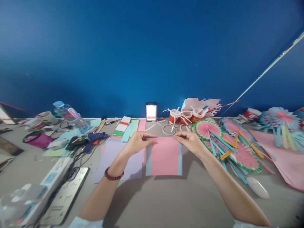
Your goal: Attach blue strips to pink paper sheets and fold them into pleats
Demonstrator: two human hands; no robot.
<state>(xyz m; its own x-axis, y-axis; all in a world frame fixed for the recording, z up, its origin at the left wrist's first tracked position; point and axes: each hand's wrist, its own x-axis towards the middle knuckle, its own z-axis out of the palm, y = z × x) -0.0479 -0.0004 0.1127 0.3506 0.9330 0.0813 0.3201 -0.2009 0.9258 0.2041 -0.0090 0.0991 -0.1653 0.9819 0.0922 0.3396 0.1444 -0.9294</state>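
A pink sheet of paper (163, 158) with light blue and pale purple strips along both sides is held over the grey table. My left hand (140, 141) pinches its far left corner between thumb and fingers. At the far right corner my right hand (189, 142) grips the sheet in the same way. The near edge of the sheet hangs toward me, and a shadow falls on the table to its right. Just left of it, partly behind my left forearm, lie pale purple sheets (108, 158).
Left are a phone (65, 196), a power strip (51, 180), a blue glue gun (95, 139) and a tilted water bottle (71, 115). Behind stand red paper cups (174, 117) and tape rolls (168, 129). Folded paper fans (209, 129), a white mouse (257, 187) and pink sheets (282, 161) lie right.
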